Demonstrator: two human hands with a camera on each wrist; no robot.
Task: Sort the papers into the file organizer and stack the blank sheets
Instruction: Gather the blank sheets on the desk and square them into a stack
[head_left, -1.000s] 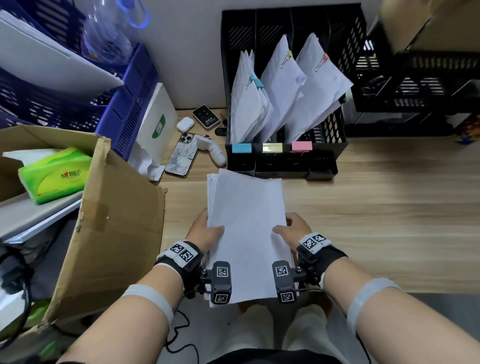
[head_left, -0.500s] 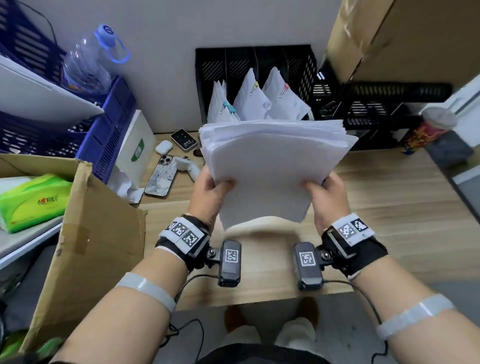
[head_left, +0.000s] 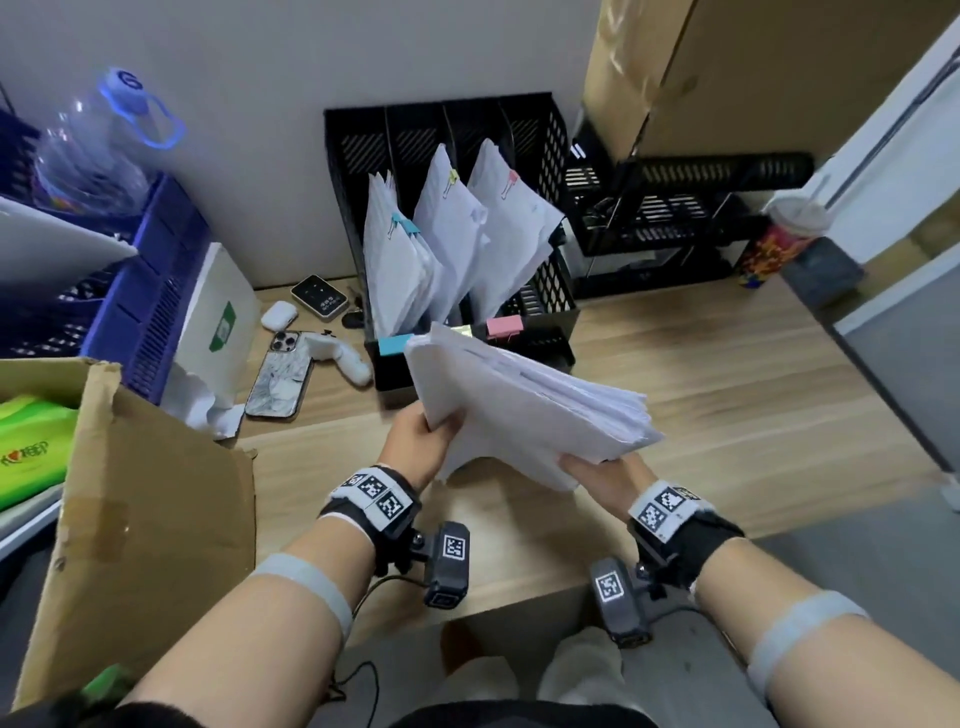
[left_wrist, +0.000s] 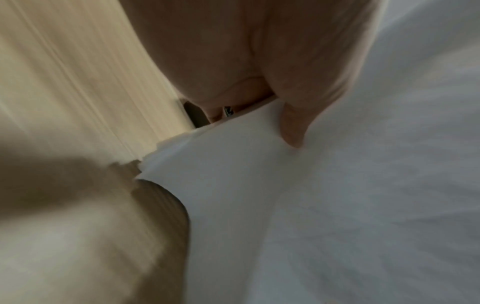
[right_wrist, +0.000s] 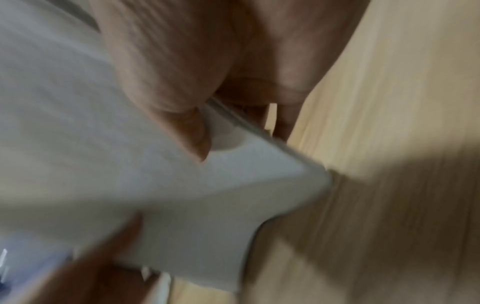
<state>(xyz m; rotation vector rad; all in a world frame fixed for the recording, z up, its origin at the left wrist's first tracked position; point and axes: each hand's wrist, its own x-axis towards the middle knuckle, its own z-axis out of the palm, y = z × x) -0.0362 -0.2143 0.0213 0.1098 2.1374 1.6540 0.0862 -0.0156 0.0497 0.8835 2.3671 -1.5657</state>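
Stack of blank sheets (head_left: 524, 415): a thick white sheaf, held clear above the wooden table (head_left: 727, 395), tilted so its far-left corner rode high in front of the file organizer and its right end fanned slightly.

Left hand (head_left: 415, 441): gripped the stack's near-left edge, thumb on top of the paper and the fingers curled beneath; the left wrist view showed the thumb (left_wrist: 293, 123) pressed onto the white sheet.

Right hand (head_left: 608, 480): held the stack's near-right corner from below, with the thumb (right_wrist: 192, 131) laid on the top sheet in the right wrist view and fingers wrapped under the edge.

File organizer (head_left: 545, 156): black mesh, upright against the wall at the back of the table, just behind the raised stack. Three compartments held clipped bundles leaning right: one with a blue clip (head_left: 402, 226), one with a yellow clip (head_left: 453, 179), one with a pink clip (head_left: 511, 181). Blue (head_left: 392, 344) and pink (head_left: 503, 326) labels showed on the front lip; a middle label was mostly hidden by the stack.

Other items, left of the organizer on the table: phone (head_left: 280, 376) face down, white game controller (head_left: 337, 356), earbud case (head_left: 279, 314), small black device (head_left: 318, 297). Cardboard box (head_left: 150, 499) at near left; blue crate (head_left: 150, 291) behind it.
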